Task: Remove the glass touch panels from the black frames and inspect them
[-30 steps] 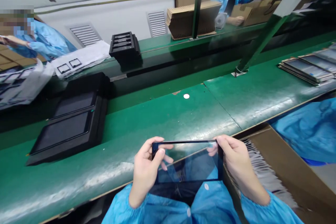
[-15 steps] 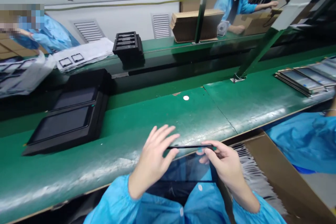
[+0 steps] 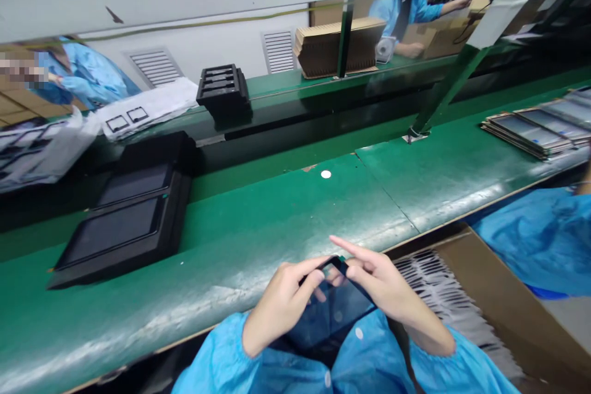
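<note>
A see-through dark glass panel (image 3: pixel 318 320) with a black border tilts up in front of my blue coat, just off the bench's near edge. My left hand (image 3: pixel 282 297) pinches its upper left edge between thumb and fingers. Near the upper corner, my right hand (image 3: pixel 383 282) grips the same panel, thumb on the front and index finger stretched out past it. A small green tab (image 3: pixel 341 258) shows at that corner. Some fingertips are seen through the glass; the panel's lower edge is partly lost against the coat.
Two dark screens lie in a black foam tray (image 3: pixel 178 221) on the green bench (image 3: pixel 258 221) at left. Stacked framed panels (image 3: pixel 530 129) lie at right. Below them stands a carton (image 3: pixel 489 277) with white dividers, beside a co-worker's blue sleeve (image 3: pixel 540 240). A green post (image 3: pixel 446 89) rises from the bench.
The panel has turned from an almost level top edge to a slant, one corner now uppermost. My left hand, earlier spread, has closed on it; my right index finger now points outward.
</note>
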Motion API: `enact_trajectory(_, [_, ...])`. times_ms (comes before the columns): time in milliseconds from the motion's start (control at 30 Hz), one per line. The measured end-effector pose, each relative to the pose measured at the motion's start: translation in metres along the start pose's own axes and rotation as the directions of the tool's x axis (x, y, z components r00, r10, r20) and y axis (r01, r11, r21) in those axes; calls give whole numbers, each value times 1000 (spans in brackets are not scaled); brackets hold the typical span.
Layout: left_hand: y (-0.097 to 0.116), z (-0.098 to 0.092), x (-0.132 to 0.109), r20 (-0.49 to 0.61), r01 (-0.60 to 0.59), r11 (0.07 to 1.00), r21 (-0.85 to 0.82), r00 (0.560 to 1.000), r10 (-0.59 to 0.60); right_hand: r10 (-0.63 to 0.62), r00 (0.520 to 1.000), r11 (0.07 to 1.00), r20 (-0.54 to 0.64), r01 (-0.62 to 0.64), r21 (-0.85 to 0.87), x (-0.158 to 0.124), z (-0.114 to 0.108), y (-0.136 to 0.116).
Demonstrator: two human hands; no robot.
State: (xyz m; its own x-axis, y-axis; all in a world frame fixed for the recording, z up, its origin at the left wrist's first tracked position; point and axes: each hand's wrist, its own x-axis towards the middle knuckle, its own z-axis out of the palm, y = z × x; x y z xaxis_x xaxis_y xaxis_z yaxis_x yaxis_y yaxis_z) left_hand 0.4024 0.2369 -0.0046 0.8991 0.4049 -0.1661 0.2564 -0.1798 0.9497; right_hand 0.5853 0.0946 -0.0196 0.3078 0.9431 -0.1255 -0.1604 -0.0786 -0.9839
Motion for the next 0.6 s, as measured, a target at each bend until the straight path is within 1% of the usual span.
enact_trajectory(33, [-3,2,-1,-38,50,991,-123,998,-55,11,1000,999,-8,-11,51,1,-2,1])
enact_trajectory(100, [-9,6,-4,-111,104,927,-359,982,-153,46,996,991,-81,-35,129,2,-6,3])
enact_trajectory(133, [-11,8,-6,-133,109,886,-450,973,-187,59,990,989,-129,-40,145,2,-7,5])
enact_trajectory(200, [-14,10,-8,-162,95,824,-558,962,-221,67,975,988,-210,-35,153,3,-9,8])
enact_trajectory(267, [-15,13,-10,-189,66,790,-609,956,-225,61,966,987,-252,-21,159,4,-7,9])
enact_trajectory(367, [-14,18,-13,-221,26,758,-651,949,-223,48,960,988,-276,-4,157,5,-2,7])
enact_trajectory(500, [-19,23,-16,-238,11,743,-669,944,-228,-19,960,997,-278,39,66,4,3,-1])
enact_trajectory(600, [-24,23,-17,-252,19,748,-663,936,-247,-75,961,997,-266,72,-21,2,2,-7])
